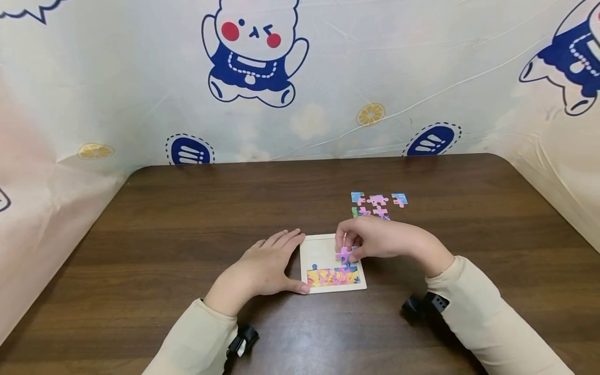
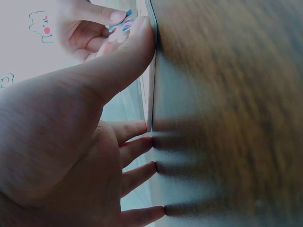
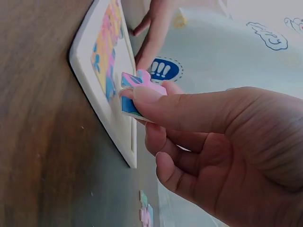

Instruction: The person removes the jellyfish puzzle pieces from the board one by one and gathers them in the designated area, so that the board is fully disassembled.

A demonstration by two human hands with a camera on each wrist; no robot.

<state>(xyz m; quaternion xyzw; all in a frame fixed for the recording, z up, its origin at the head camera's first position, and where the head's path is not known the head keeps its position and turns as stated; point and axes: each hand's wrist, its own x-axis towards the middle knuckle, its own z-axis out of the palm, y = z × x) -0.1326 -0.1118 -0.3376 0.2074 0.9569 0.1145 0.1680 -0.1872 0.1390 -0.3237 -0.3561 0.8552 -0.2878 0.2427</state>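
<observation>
Head view looks forward-down; close wrist views share tray (image 1: 323,252).

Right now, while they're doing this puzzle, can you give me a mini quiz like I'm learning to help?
1. Which hand is pinching a puzzle piece?
2. Where do the loose pieces lie, compared with the tray? A) against its left side; B) beyond its far edge; C) inside it.
3. True or false: the tray is completely filled.

Key: 1. The right hand. 2. B. 3. False; there is bare space beyond the fitted pieces.
</observation>
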